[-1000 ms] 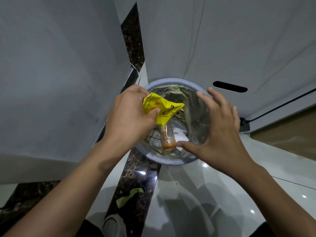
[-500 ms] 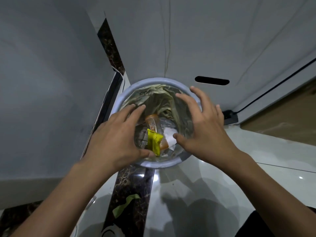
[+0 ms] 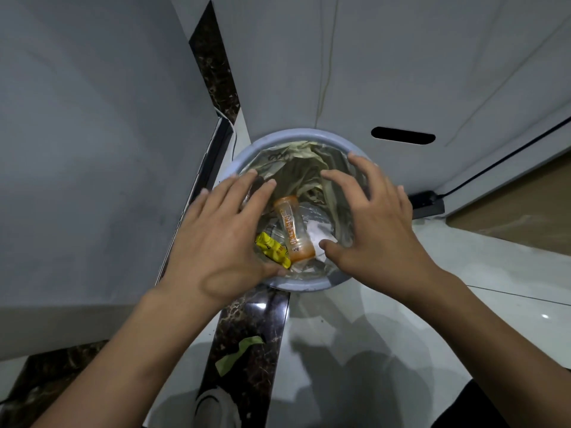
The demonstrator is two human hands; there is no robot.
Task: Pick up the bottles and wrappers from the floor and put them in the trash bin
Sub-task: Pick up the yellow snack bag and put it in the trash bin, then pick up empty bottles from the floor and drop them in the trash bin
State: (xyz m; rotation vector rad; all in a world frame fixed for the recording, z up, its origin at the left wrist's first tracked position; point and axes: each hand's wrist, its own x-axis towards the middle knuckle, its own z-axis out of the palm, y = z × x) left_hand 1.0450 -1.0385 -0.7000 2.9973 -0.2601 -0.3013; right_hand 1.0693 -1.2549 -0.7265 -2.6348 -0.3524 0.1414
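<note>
Both hands spread wide, holding nothing: left hand [image 3: 216, 242] at 9 o'clock, right hand [image 3: 374, 230] at 3 o'clock over trash bin [image 3: 302, 285] (yellow wrapper [image 3: 272, 249], orange bottle [image 3: 293, 231] inside).

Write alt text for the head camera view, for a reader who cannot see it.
Seen from above, a left hand and a right hand, both open and empty, hover over a round blue trash bin with a plastic liner. Inside lie an orange-tinted bottle, a yellow wrapper and some white paper. The bin stands on a glossy floor in a wall corner.
</note>
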